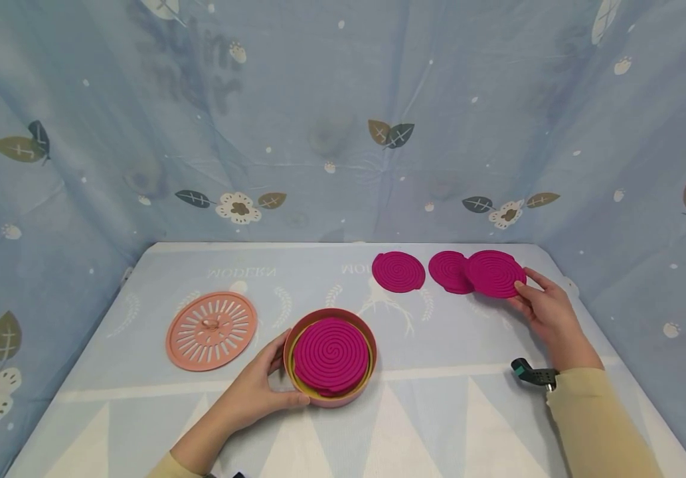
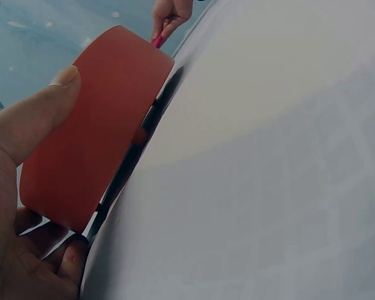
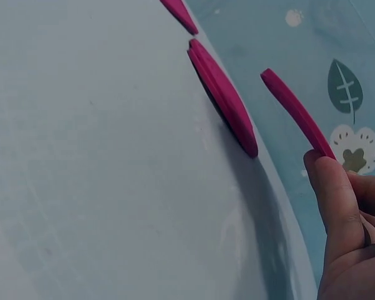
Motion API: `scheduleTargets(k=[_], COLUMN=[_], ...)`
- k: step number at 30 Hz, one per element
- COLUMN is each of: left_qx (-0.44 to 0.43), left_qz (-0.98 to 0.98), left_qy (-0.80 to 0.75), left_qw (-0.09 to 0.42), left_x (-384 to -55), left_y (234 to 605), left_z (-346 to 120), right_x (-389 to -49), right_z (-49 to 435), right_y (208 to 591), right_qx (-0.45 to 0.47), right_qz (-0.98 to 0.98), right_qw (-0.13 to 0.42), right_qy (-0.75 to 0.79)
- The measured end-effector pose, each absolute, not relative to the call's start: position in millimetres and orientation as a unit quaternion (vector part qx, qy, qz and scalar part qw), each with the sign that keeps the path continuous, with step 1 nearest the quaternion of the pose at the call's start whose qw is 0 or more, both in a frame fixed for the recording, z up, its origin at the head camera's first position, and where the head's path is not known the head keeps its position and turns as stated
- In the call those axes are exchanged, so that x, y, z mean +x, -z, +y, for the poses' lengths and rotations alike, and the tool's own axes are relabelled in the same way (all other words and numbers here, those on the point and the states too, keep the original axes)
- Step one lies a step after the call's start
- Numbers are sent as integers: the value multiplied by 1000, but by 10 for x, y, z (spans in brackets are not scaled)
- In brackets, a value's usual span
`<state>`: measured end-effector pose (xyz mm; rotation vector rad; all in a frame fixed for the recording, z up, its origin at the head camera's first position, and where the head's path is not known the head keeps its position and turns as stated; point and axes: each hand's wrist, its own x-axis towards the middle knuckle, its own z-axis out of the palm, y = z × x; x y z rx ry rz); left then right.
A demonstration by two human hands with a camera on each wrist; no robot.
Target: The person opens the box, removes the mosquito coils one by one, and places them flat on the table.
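Note:
My left hand (image 1: 250, 395) grips a round salmon-pink box (image 1: 372, 362), thumb at its front and fingers round its left side. Inside the box a magenta spiral coaster (image 1: 332, 355) lies within a yellow ring. In the left wrist view, the outer wall of the box stands between thumb and fingers. My right hand (image 1: 552, 318) pinches another magenta spiral coaster (image 1: 495, 273) by its right edge. The right wrist view has this held coaster (image 3: 297, 115) edge-on, raised off the table. Beside it lie magenta coasters (image 1: 447, 271), partly covered in the head view, and a separate coaster (image 1: 398, 272).
A pink slotted round lid (image 1: 190, 315) with a small knob lies left of the box. Patterned cloth covers the table (image 1: 426, 385). A blue fabric backdrop (image 1: 331, 119) rises behind and at both sides. A black strap-like device (image 1: 534, 374) sits at my right wrist.

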<state>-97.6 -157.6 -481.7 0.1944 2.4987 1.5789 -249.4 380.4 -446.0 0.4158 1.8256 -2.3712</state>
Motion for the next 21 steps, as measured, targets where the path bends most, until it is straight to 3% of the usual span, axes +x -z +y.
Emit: scheduleTargets(k=[21], left_qx=[63], left_qz=[838], left_qy=[-533], left_qw=[95], left_x=[-969], left_y=[4798], left_z=[-1574], right_x=[-2694], right_z=[4092], right_y=[4568], right_qx=[173], right_qz=[561], right_qw=[28], right_qy=[809])
